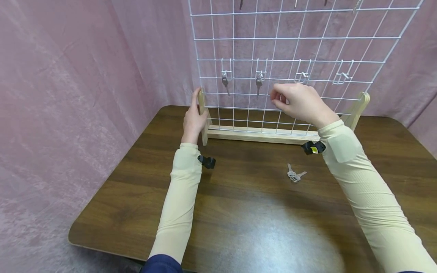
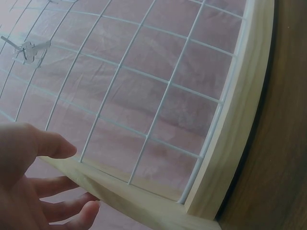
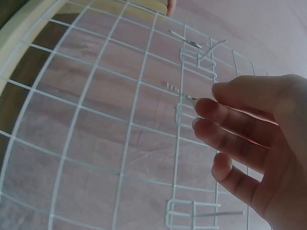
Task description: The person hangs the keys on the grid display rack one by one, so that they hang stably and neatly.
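My left hand grips the left wooden upright of a stand that holds a white wire grid. In the left wrist view the thumb lies on the near side of the wood, the fingers on the other. My right hand hovers before the grid with loosely curled fingers and nothing visible in them. Just left of it a key hangs from the second hook; in the right wrist view the fingertips partly cover that key. Another key hangs from the first hook.
A small bunch of keys lies on the brown table below the right wrist. Two more hooks, a third and a fourth, sit farther right along the row. Pink cloth hangs behind.
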Action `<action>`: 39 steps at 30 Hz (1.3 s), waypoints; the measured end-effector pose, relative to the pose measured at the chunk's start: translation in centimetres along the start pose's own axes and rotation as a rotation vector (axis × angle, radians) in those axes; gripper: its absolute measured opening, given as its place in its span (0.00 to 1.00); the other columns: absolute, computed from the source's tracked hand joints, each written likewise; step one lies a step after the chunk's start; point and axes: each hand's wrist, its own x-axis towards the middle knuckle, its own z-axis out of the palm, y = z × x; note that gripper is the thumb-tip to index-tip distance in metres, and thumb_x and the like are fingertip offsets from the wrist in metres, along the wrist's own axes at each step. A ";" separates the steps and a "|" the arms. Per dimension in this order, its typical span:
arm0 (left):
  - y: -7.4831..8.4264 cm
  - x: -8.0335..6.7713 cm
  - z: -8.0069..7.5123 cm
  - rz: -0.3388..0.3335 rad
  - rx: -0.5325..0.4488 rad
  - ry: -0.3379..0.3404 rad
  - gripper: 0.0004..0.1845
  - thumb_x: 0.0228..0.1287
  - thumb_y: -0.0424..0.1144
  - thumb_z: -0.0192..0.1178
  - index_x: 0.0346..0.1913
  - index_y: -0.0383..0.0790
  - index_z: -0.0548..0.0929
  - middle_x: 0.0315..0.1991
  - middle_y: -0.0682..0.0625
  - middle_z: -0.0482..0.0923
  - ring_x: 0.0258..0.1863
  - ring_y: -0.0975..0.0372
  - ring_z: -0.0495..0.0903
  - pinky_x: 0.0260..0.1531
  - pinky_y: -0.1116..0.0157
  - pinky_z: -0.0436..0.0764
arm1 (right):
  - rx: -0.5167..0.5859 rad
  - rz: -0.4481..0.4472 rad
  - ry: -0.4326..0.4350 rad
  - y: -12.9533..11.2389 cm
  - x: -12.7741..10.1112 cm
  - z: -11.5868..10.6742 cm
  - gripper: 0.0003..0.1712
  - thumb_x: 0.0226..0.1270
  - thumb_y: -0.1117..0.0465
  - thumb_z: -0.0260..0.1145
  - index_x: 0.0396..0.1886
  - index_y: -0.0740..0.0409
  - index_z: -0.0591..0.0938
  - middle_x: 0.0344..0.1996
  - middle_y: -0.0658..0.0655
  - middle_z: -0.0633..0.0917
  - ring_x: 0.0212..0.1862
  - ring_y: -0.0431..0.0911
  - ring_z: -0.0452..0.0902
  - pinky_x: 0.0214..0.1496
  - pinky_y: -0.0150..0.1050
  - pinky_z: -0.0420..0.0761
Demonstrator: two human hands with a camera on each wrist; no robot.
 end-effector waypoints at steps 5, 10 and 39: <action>-0.1 0.0 -0.1 0.005 0.003 0.006 0.41 0.67 0.39 0.53 0.72 0.78 0.46 0.57 0.41 0.76 0.39 0.47 0.82 0.35 0.50 0.82 | 0.016 -0.008 -0.031 -0.1 -1.7 0.8 0.03 0.67 0.64 0.60 0.34 0.55 0.80 0.26 0.52 0.83 0.31 0.45 0.77 0.30 0.45 0.75; -0.2 0.0 -0.2 0.009 0.008 0.014 0.41 0.67 0.39 0.53 0.72 0.78 0.46 0.56 0.41 0.77 0.37 0.48 0.81 0.34 0.50 0.81 | 0.029 -0.019 -0.081 -0.4 -3.5 1.0 0.02 0.67 0.63 0.61 0.34 0.54 0.80 0.26 0.49 0.83 0.31 0.42 0.77 0.32 0.44 0.75; -0.4 -0.3 -0.8 0.031 0.003 0.032 0.40 0.67 0.39 0.53 0.73 0.74 0.48 0.52 0.41 0.79 0.37 0.48 0.80 0.37 0.49 0.79 | 0.130 -0.094 -0.669 0.5 -11.6 6.7 0.13 0.48 0.61 0.73 0.23 0.43 0.75 0.22 0.38 0.73 0.27 0.32 0.67 0.29 0.32 0.67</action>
